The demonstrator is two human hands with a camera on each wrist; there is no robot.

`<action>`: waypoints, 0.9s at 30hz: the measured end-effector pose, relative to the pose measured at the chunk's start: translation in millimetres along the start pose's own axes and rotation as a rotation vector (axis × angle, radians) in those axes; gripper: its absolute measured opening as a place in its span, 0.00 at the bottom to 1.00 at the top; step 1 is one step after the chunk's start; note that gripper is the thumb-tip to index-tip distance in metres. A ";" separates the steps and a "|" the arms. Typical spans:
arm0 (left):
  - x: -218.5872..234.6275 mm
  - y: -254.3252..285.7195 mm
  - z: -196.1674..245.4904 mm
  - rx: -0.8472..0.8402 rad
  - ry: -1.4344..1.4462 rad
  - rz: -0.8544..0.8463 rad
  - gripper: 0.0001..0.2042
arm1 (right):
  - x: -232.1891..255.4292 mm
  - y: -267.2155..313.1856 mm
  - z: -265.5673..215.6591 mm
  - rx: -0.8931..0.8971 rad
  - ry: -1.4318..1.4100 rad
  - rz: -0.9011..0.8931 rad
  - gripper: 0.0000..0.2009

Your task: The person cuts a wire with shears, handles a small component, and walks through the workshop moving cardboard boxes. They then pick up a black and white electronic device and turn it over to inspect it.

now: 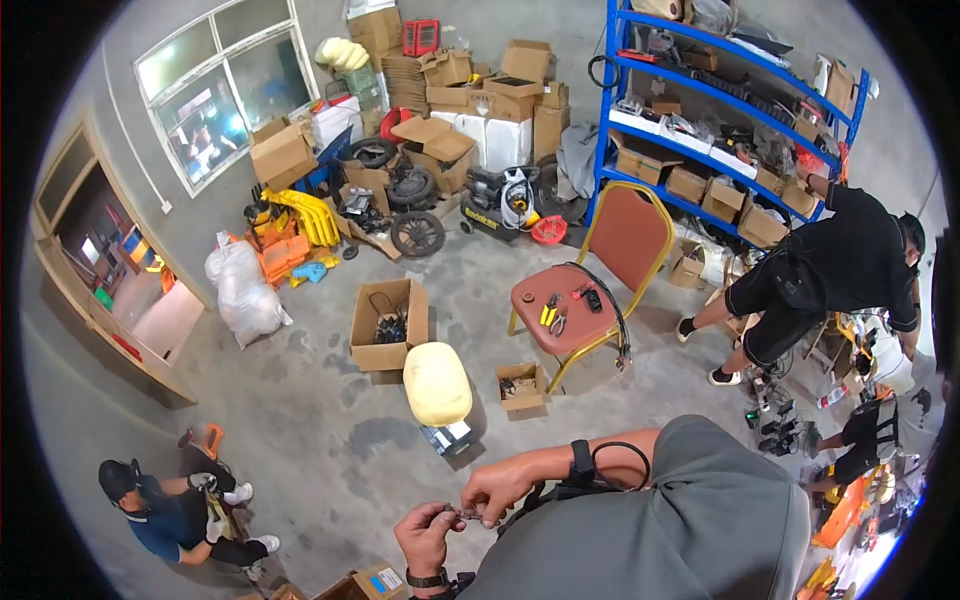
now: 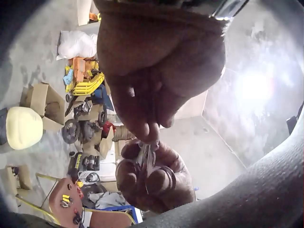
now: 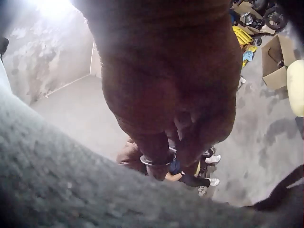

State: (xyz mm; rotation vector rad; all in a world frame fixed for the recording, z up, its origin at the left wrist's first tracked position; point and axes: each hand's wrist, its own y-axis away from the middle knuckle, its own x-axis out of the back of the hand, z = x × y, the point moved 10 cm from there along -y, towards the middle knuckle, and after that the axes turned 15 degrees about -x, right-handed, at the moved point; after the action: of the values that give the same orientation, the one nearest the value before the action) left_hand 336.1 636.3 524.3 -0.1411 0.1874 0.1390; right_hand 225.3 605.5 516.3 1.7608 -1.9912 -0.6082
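Observation:
In the head view my left hand (image 1: 425, 540), lower and further left, pinches one end of a small slim silvery metal piece (image 1: 464, 515) between thumb and fingertips. My right hand (image 1: 495, 490) grips the other end, fingers curled. The left wrist view has the left hand (image 2: 159, 66) at the top, its fingertips meeting the pale shiny piece (image 2: 147, 156) that the right hand (image 2: 154, 183) holds. A thin shiny loop (image 3: 159, 161) lies round a finger of the right hand (image 3: 171, 95) in the right wrist view. The fingers cover much of the piece; I cannot tell its kind.
A brown chair (image 1: 590, 250) bears pliers and cables. Near me stand a cream rounded seat (image 1: 437, 385), an open carton (image 1: 390, 325) and a smaller carton (image 1: 521, 390). One person (image 1: 165, 510) sits at lower left; another (image 1: 840, 270) bends by the blue shelf (image 1: 720, 95).

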 end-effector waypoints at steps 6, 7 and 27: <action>-49.3 -23.8 3.1 -0.060 -0.047 0.021 0.06 | 38.1 33.9 31.2 0.170 -0.070 0.082 0.16; -52.1 -30.9 3.5 -0.088 -0.061 0.060 0.06 | 48.2 39.1 37.5 0.182 -0.032 0.129 0.16; -149.3 -43.6 -43.9 0.098 -0.156 -0.066 0.06 | 112.4 113.5 58.4 0.314 -0.017 0.295 0.21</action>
State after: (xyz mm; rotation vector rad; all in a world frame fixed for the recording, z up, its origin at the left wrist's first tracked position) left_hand 189.7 568.3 516.3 -0.0386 0.0340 0.0739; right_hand 86.6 508.9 535.5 1.5787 -2.4026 -0.2239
